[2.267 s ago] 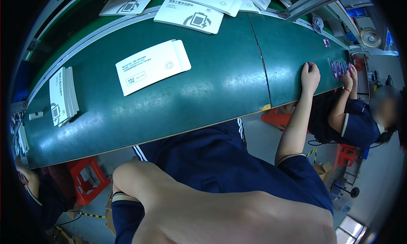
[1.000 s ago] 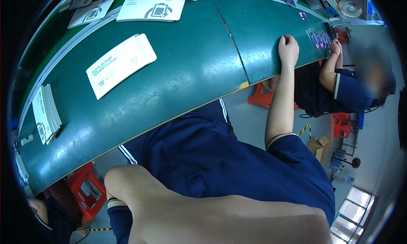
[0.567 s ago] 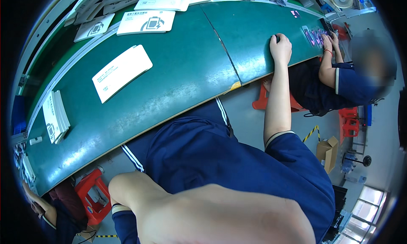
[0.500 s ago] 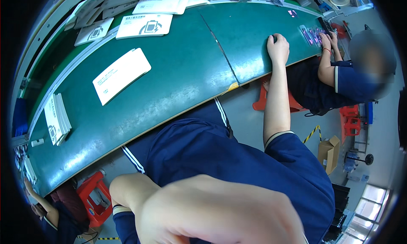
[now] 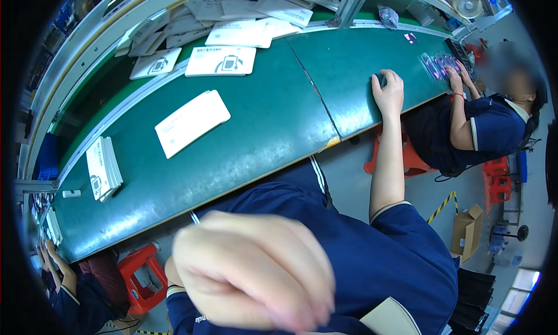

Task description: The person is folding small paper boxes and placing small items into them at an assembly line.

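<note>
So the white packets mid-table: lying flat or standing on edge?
Flat: the white packets lie broad face up on the green table.

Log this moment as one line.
left hand: near camera, blurred, contents unclear | right hand: on green table | central white packets: untouched

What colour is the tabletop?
The tabletop is dark green, glossy with pale glare; see the head view.

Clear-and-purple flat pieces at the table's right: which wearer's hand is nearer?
Right: the right hand rests on the green table, left of the pieces; the left hand is farther, lower foreground.
</note>
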### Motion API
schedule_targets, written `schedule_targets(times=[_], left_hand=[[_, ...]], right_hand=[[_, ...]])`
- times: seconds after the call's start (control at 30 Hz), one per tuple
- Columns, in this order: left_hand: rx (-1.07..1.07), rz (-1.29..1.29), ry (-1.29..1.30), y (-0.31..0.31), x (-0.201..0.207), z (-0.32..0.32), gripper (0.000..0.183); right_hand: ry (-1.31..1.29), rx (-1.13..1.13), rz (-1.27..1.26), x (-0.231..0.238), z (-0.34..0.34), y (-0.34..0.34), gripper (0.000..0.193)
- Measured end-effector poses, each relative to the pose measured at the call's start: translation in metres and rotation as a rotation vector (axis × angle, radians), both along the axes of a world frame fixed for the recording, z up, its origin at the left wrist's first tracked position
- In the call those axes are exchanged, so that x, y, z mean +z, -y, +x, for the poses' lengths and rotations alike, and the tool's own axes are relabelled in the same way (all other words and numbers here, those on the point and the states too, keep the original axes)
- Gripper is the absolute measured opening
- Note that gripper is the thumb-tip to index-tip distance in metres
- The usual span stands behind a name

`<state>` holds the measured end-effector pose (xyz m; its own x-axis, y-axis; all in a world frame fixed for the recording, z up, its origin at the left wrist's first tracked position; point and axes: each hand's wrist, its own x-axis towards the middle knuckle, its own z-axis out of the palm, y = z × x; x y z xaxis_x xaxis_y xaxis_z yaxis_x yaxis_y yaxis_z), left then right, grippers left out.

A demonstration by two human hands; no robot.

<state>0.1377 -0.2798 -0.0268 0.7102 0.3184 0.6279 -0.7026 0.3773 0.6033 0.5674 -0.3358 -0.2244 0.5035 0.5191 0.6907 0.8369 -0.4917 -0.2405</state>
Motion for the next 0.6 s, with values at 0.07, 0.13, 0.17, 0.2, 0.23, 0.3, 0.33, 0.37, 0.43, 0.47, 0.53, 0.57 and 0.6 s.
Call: schedule_targets(times=[0.07,0.13,0.17,0.2,0.23,0.3,0.33,0.37,0.43,0.47,0.53,0.57,0.6], left_hand=[[0.458,0.428,-0.185,-0.026,-0.019,-0.011,0.017],[0.925,0.842,-0.574,-0.061,-0.051,-0.019,0.019],[1.130,0.972,-0.809,-0.078,-0.070,-0.021,0.019],[1.289,1.188,-0.982,-0.097,-0.094,-0.027,0.030],[1.443,1.403,-1.176,-0.108,-0.118,-0.036,0.040],[1.491,1.387,-1.262,-0.113,-0.161,-0.047,0.049],[1.514,1.380,-1.309,-0.117,-0.172,-0.051,0.057],[1.478,1.339,-1.340,-0.116,-0.175,-0.052,0.062],[1.469,1.328,-1.322,-0.109,-0.171,-0.052,0.061],[1.471,1.325,-1.323,-0.109,-0.169,-0.052,0.061],[1.417,1.332,-1.300,-0.109,-0.166,-0.049,0.061],[1.414,1.333,-1.276,-0.112,-0.166,-0.046,0.061],[1.419,1.333,-1.296,-0.111,-0.166,-0.049,0.061]], right_hand=[[-0.007,-0.006,-0.015,0.001,-0.003,-0.001,0.029],[-0.031,-0.016,-0.030,0.002,-0.007,-0.005,0.029],[-0.065,-0.027,-0.059,0.001,-0.007,-0.009,0.029],[-0.040,-0.007,-0.062,-0.001,-0.002,-0.008,0.029],[-0.018,0.030,-0.068,-0.001,0.002,-0.008,0.030],[0.016,0.016,-0.060,-0.001,0.008,-0.002,0.029],[0.025,0.003,-0.072,-0.003,0.010,0.001,0.029],[-0.012,-0.017,-0.080,-0.002,0.010,0.003,0.029],[-0.007,-0.011,-0.073,0.003,0.005,0.002,0.029],[0.002,-0.015,-0.076,0.009,0.003,0.001,0.029],[0.033,0.019,-0.073,0.004,0.002,0.002,0.030],[0.068,0.047,-0.065,0.001,0.003,0.003,0.031],[0.061,0.087,-0.056,-0.002,-0.003,-0.003,0.034]])
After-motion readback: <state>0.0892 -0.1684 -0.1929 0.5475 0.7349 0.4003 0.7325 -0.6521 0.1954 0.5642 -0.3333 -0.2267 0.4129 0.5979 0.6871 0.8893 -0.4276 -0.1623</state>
